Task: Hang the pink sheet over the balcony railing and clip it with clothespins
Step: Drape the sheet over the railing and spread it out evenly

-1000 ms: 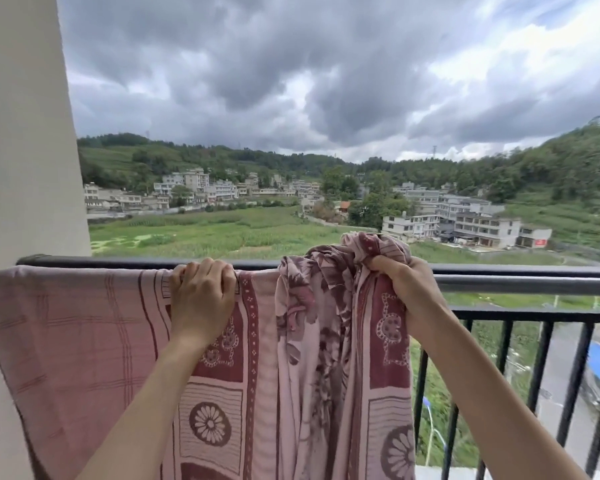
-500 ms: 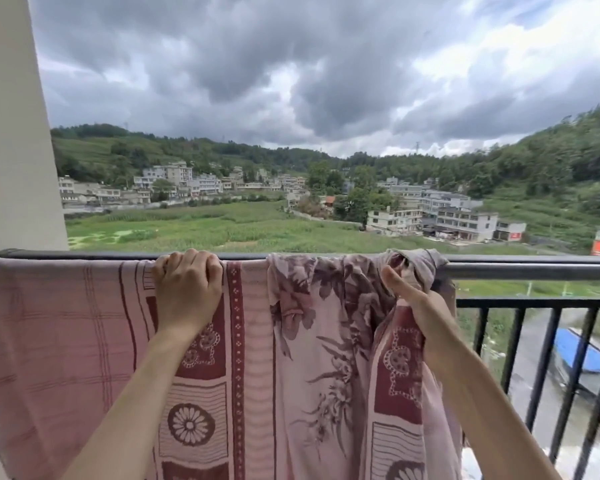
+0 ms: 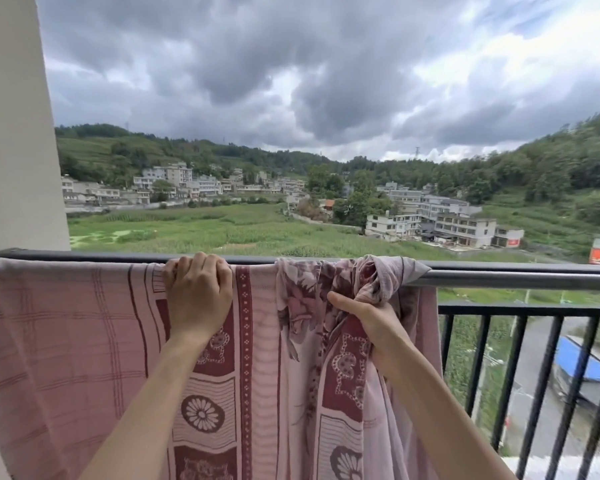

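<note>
Low in the frame, both forearms reach upward to the pink sheet (image 3: 66, 341), which drapes over the balcony railing (image 3: 499, 276) across the left and centre. The left hand (image 3: 198, 299) curls over the top rail, pinning fabric there. The right hand (image 3: 374, 327), at centre right, clutches a bunched fold just under the rail. Beyond lie green fields, white buildings (image 3: 440, 225) and dark clouds.

A pale wall (image 3: 14, 133) rises at the left of the balcony, and beyond it a green field (image 3: 222, 230) stretches out. Past the field, white buildings (image 3: 430, 220) sit under wooded hills (image 3: 551, 168), with heavy grey clouds (image 3: 291, 81) overhead.
</note>
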Demonstrator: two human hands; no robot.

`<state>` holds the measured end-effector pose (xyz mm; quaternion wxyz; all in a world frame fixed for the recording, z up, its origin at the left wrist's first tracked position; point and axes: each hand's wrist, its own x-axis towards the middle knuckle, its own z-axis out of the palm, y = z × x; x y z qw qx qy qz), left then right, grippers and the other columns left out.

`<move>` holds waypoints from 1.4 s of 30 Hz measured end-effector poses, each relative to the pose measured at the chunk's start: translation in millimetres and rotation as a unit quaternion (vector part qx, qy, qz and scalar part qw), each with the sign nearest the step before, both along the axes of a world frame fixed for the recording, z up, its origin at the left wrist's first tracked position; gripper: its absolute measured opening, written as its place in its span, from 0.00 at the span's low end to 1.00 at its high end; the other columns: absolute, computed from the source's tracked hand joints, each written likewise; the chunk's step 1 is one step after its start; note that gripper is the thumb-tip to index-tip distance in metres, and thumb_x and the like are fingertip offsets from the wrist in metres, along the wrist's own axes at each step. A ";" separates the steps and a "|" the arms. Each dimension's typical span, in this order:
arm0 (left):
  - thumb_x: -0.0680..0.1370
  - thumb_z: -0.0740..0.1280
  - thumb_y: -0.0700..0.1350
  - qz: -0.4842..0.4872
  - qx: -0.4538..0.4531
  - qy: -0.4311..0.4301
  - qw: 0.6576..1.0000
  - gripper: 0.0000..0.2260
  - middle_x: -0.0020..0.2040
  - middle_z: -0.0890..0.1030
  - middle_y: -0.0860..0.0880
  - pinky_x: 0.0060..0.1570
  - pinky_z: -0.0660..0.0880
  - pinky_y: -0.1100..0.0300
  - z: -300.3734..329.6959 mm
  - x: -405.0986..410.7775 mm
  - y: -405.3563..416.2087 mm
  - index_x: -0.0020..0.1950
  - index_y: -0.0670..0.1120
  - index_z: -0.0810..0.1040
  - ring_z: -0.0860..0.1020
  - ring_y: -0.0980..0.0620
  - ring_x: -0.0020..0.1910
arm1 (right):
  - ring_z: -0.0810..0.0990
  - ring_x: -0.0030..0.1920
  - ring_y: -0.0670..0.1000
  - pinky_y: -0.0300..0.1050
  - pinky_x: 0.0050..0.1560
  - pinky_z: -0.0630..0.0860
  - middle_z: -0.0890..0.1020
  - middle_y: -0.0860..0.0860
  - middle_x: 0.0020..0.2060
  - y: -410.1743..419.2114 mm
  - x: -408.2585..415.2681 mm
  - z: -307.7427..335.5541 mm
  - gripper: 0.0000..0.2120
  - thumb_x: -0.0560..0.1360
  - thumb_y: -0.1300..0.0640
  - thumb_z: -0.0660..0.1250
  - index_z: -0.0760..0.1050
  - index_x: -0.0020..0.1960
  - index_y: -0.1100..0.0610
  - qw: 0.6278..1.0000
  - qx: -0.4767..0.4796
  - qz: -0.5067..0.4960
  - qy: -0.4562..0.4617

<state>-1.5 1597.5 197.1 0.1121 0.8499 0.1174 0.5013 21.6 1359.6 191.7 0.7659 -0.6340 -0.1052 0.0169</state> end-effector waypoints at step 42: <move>0.77 0.42 0.58 -0.034 0.089 0.067 0.993 0.27 0.63 0.75 0.47 0.72 0.43 0.45 -2.6 14.8 -151.9 0.66 0.49 0.69 0.67 0.45 0.68 | 0.85 0.42 0.58 0.54 0.48 0.81 0.85 0.61 0.41 -145.1 44.5 12.3 0.12 0.66 0.61 0.74 0.82 0.48 0.63 0.998 0.048 -0.019 0.019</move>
